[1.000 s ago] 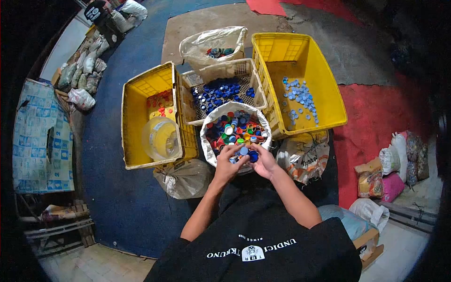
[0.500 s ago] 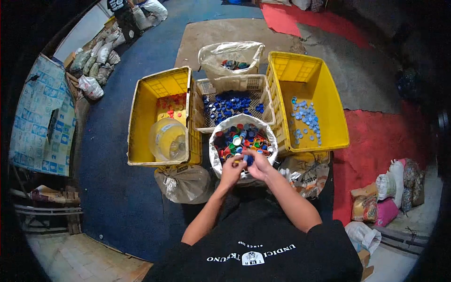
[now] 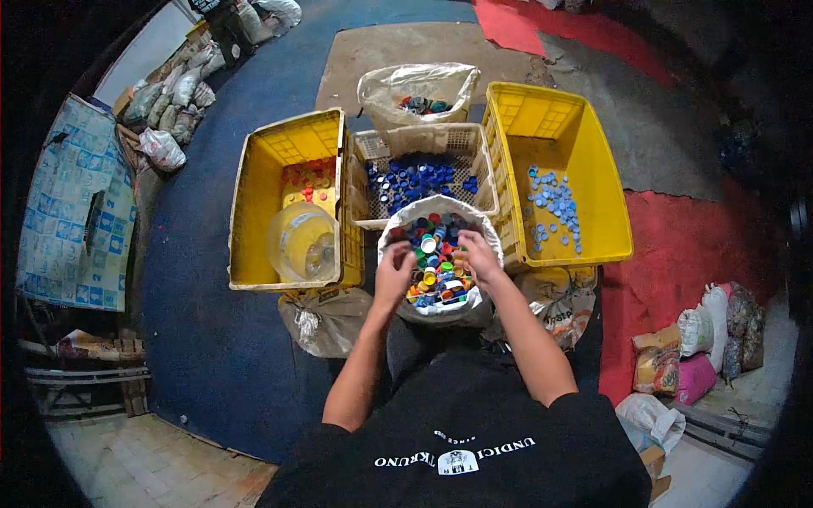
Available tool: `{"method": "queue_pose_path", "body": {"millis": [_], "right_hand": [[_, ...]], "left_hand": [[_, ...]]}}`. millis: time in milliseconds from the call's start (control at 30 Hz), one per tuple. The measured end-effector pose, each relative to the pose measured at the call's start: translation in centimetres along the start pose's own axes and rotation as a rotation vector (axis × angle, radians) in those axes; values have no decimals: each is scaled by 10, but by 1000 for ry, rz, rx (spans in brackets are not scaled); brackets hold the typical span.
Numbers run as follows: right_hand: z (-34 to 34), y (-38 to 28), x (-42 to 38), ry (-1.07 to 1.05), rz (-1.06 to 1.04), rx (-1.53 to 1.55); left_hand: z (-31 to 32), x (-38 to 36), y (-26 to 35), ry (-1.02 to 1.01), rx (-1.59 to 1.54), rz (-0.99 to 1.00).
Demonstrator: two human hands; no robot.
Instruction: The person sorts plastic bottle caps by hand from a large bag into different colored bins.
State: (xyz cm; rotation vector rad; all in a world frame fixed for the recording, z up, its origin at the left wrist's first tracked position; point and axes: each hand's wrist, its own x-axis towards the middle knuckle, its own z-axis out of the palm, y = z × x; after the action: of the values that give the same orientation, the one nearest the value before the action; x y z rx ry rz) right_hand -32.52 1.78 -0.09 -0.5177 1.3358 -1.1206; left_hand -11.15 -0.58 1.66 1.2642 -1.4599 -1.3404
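Note:
A white sack (image 3: 396, 306) full of mixed coloured bottle caps (image 3: 430, 275) stands before me. My left hand (image 3: 395, 273) is over the sack's left side, fingers apart and nothing seen in them. On the right side of the sack, my right hand (image 3: 480, 256) has its fingers spread over the caps. Beyond the sack is a white crate (image 3: 364, 146) with dark blue caps (image 3: 423, 179). The yellow crate (image 3: 246, 182) on the left holds red caps (image 3: 318, 176) and a clear round container (image 3: 292, 245). Light blue caps (image 3: 555, 203) lie in the right yellow crate (image 3: 605, 190).
Behind the white crate stands another sack (image 3: 398, 106) with caps. Tied sacks (image 3: 332, 326) sit below the left crate and below the right one. More filled bags (image 3: 174, 102) line the far left, others (image 3: 696, 339) the right. A person (image 3: 222, 30) stands at the upper left.
My hands have moved apart, to opposite sides of the sack. The dark blue cap between them is no longer seen there. The view has shifted slightly.

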Motion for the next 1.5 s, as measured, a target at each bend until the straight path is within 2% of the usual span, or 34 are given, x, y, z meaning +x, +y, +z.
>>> {"method": "queue_pose_path", "body": {"millis": [67, 100, 167, 200, 233, 300, 333, 367, 433, 500, 533, 567, 633, 667, 700, 733, 800, 833, 900, 967, 1033, 1067, 1100, 1133, 1167, 1233, 1433, 1500], "right_hand": [[-10, 39, 1, -31, -84, -266], [-5, 46, -11, 45, -358, -568], [1, 54, -21, -53, -533, -872], [7, 53, -30, -117, -468, -1038], [16, 41, -48, -162, -456, -1215], [25, 48, -54, -179, -408, -1521], [27, 51, -50, -194, -388, -1569], [29, 52, -43, -207, -374, -1619], [25, 48, -28, -160, -440, -1618], [14, 36, -11, -336, -273, -1432], [10, 29, -6, -323, -263, -1428], [5, 24, -5, -255, -354, -1346], [5, 11, 14, -218, -269, -1240], [-1, 9, 13, -135, -313, -1102], [-5, 7, 18, -136, -315, -1108], [-9, 6, 24, -50, -351, -1079], [-12, 4, 27, 109, -435, -933], [-12, 1, 25, 107, -394, -808], [-8, -2, 8, 190, -691, -880], [9, -3, -16, 249, -857, -1049], [22, 26, -26, 65, -840, -1028], [23, 39, -32, -152, -701, -1035], [26, 48, -36, -284, -547, -1159], [31, 51, -48, -279, -374, -1320], [34, 50, -52, -396, -225, -1446], [39, 68, -45, -300, -193, -1520], [48, 60, -47, -307, -117, -1554], [49, 60, -48, -322, -163, -1554]], "left_hand": [[3, -37, -11, -136, 207, -3], [4, -51, -14, -233, 360, 33], [1, -74, 9, -552, 841, 75], [0, -79, 22, -731, 957, -16], [2, -85, 18, -738, 954, -24], [3, -96, 12, -613, 1012, 206], [2, -95, 11, -702, 1046, 148], [1, -95, 10, -701, 1046, 144], [-1, -89, 11, -754, 1023, 78], [-2, -88, 14, -771, 1008, 36], [-3, -89, 12, -750, 983, 64], [-4, -90, 10, -730, 957, 91], [-4, -91, 6, -725, 951, 95], [-5, -91, 5, -710, 940, 96], [-5, -91, 6, -695, 929, 95], [-5, -91, 7, -694, 923, 91], [-5, -86, 11, -781, 906, -29], [-6, -85, 15, -782, 901, -33], [-7, -84, 19, -856, 947, -11], [-6, -82, 20, -880, 959, -15], [-5, -83, 18, -906, 974, -18], [-4, -82, 16, -928, 1004, -10], [-3, -82, 14, -950, 1035, -1], [-3, -82, 13, -953, 1037, 0], [-4, -83, 12, -988, 1046, 40], [-5, -84, 12, -1021, 1056, 75], [-3, -88, 16, -953, 1050, 4], [-4, -88, 20, -956, 1022, -3]]}}
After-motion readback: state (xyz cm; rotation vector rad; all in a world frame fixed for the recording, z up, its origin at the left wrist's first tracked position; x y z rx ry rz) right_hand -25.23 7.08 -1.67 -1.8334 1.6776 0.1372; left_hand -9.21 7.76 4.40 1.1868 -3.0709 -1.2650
